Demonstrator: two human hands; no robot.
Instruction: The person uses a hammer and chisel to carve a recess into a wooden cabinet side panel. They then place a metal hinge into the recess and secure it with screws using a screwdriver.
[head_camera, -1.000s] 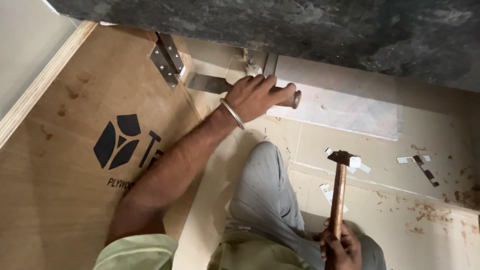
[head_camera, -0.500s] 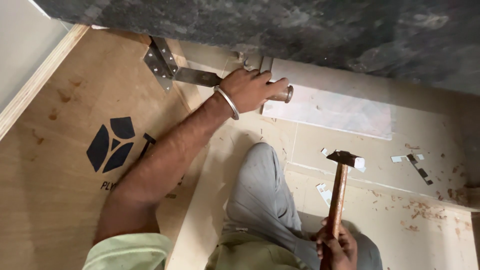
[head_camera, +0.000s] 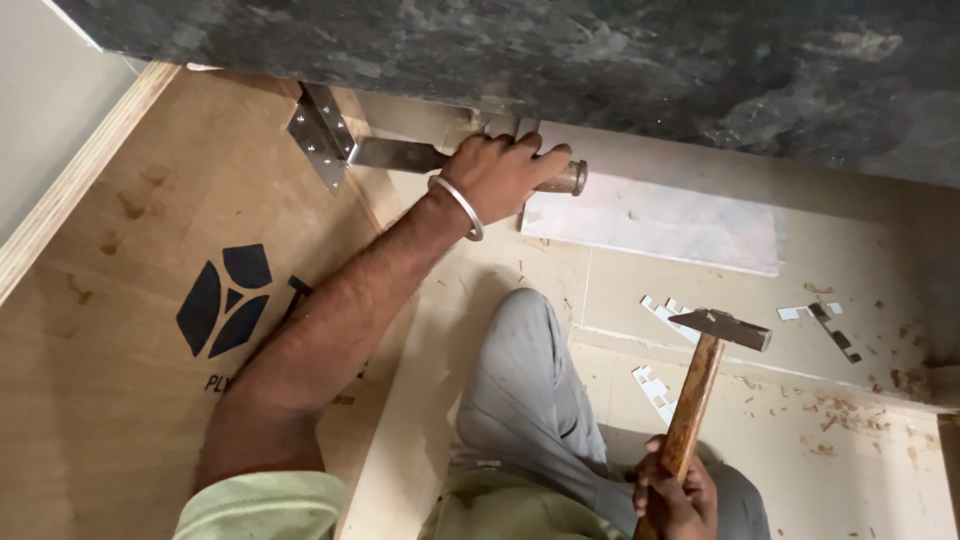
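My left hand (head_camera: 505, 175) is wrapped shut around the wooden handle of a chisel (head_camera: 440, 160), far up under the dark stone slab (head_camera: 600, 50). The flat blade runs left from my fist, its tip touching the metal bracket (head_camera: 320, 135) screwed to the plywood panel (head_camera: 120, 330). The slab's underside hangs close over my knuckles, so there is little room above; to the left the panel rises like a wall, with a pale wooden strip (head_camera: 70, 180) edging it. To the right of my fist lies an open stretch: a pale rectangular sheet (head_camera: 660, 220) flat on the boards, its left edge just beside the chisel's butt end.

My right hand (head_camera: 680, 490) is near me, fingers closed tight on the shaft of a hammer (head_camera: 700, 380), whose head is raised upright and hangs free over the floor, well apart from the chisel. My knee (head_camera: 520, 380), in grey cloth, sits between the two hands.

I count one chisel, one hammer, one bracket, one bangle (head_camera: 460, 205) on my left wrist, and several small white scraps (head_camera: 660, 385) scattered on the floor to the right.

Compared with half a second ago, my left fist and the chisel sit at the same spot by the bracket, and the hammer is held upright as before.
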